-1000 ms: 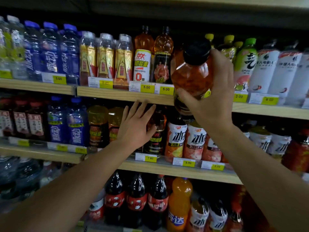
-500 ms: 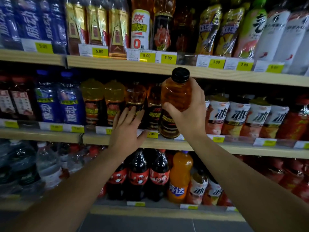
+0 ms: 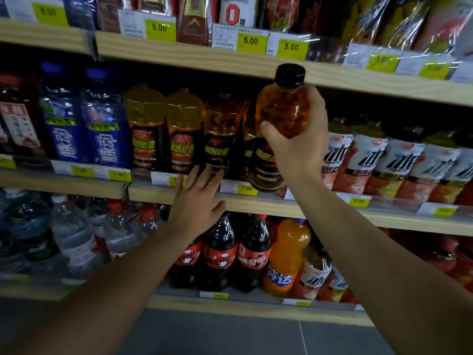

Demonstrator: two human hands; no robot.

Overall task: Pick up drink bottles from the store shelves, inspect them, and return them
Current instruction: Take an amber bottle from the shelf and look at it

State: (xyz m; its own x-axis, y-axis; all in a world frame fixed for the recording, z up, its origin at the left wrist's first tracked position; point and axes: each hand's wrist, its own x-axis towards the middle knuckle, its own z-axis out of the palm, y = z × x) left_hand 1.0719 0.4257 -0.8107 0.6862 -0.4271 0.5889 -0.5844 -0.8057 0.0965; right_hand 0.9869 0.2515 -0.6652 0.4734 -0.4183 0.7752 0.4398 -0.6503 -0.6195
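head view, looking at the drink shelves: the right hand [image 3: 298, 147] is wrapped round the middle of an amber drink bottle [image 3: 281, 114] with a black cap, thumb across the near side and fingers curled behind. the bottle stands close to upright in front of the middle shelf [image 3: 256, 203], its base level with that shelf's front edge, just beside a yellow 7.00 price tag [image 3: 247, 188]. the black cap rises in front of the front edge of the upper shelf [image 3: 179, 56]. the left hand [image 3: 198, 201] holds nothing; its fingers are spread and nearly straight, fingertips at the middle shelf's front edge, below a row of matching amber bottles [image 3: 184, 129]. whether it touches the shelf cannot be told.

judging from this, the bottle looks about to go back into the gap at the right end of that matching row, between it and the orange-and-white bottles [image 3: 363, 160] further right. the risks lie in that narrow slot. if the base catches the raised tag strip on the front edge, the bottle could tip out of the grip. if it goes in at an angle, its shoulder could knock a neighbour and topple the tightly packed row. the cap is also close under the upper shelf, so lifting too high could jam it there. the smooth, rounded plastic gives little purchase.
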